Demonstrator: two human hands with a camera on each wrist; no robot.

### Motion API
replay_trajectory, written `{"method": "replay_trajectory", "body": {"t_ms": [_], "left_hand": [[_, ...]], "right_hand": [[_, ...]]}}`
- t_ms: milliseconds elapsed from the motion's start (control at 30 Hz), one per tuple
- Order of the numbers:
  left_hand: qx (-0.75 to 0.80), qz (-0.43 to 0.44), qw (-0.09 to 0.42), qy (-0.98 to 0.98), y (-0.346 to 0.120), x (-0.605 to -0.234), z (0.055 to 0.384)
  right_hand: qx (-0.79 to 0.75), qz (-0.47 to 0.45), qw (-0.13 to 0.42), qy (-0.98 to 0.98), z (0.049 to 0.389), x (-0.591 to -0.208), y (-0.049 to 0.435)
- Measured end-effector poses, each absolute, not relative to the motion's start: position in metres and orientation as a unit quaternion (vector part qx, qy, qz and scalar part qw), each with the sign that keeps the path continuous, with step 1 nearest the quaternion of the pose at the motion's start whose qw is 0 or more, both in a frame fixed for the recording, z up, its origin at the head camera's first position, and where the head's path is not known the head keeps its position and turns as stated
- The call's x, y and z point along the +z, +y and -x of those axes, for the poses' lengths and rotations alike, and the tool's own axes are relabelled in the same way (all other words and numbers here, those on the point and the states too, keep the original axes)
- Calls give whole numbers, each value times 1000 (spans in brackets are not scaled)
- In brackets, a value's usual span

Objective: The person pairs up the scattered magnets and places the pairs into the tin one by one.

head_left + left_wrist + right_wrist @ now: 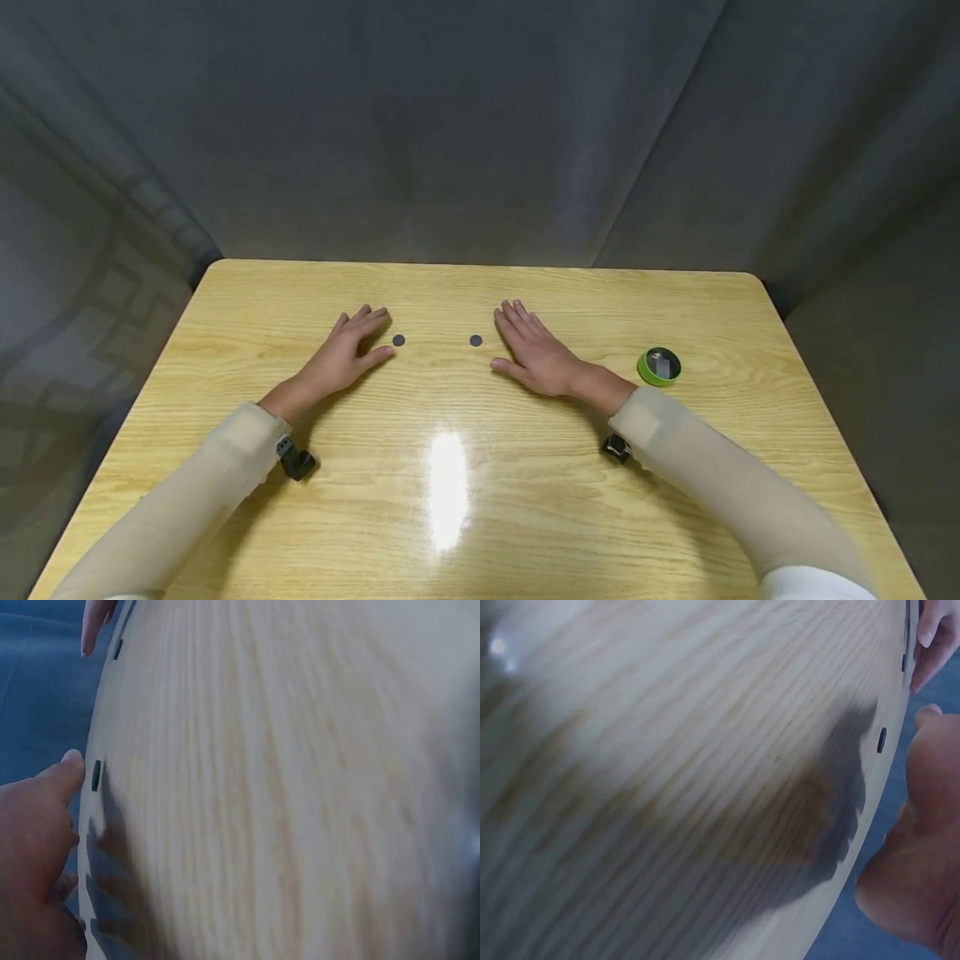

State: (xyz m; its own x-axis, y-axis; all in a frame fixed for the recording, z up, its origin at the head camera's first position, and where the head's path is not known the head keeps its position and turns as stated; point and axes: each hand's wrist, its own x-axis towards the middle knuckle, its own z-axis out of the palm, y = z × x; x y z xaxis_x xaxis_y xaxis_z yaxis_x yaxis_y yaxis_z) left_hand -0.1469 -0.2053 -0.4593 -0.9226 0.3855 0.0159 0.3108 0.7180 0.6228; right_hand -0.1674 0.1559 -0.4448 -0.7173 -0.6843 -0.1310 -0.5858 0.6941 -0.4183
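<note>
Two small dark discs lie on the wooden table (525, 500), a left disc (399, 340) and a right disc (476, 341). My left hand (347, 352) is just left of the left disc, fingers extended and thumb apart, holding nothing. To the right of the right disc is my right hand (536, 354), its fingers straight and its thumb spread, also with nothing in it. In the left wrist view, the left hand (37, 855) casts a finger-shaped shadow on the wood. The right wrist view has the right hand (922, 832) at its right edge.
A round green-rimmed container (659, 367) with a dark inside and a small pale piece in it stands right of the right hand. Grey curtains (450, 133) hang behind the table and at its sides. A bright glare patch lies on the tabletop between the forearms.
</note>
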Motion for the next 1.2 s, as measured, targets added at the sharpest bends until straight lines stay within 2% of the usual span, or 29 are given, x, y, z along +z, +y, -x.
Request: {"method": "replay_trajectory", "body": {"t_ms": [200, 567, 933, 1200], "left_hand": [[350, -194, 64, 914, -209, -464, 150], [375, -176, 34, 909, -203, -473, 146], [382, -164, -16, 909, -199, -475, 144], [388, -157, -26, 908, -195, -477, 144]], "right_hand": [[-175, 359, 160, 903, 171, -447, 144], [-190, 371, 181, 891, 171, -458, 134], [-358, 333, 120, 864, 173, -464, 135], [-394, 286, 84, 869, 170, -466, 129]]}}
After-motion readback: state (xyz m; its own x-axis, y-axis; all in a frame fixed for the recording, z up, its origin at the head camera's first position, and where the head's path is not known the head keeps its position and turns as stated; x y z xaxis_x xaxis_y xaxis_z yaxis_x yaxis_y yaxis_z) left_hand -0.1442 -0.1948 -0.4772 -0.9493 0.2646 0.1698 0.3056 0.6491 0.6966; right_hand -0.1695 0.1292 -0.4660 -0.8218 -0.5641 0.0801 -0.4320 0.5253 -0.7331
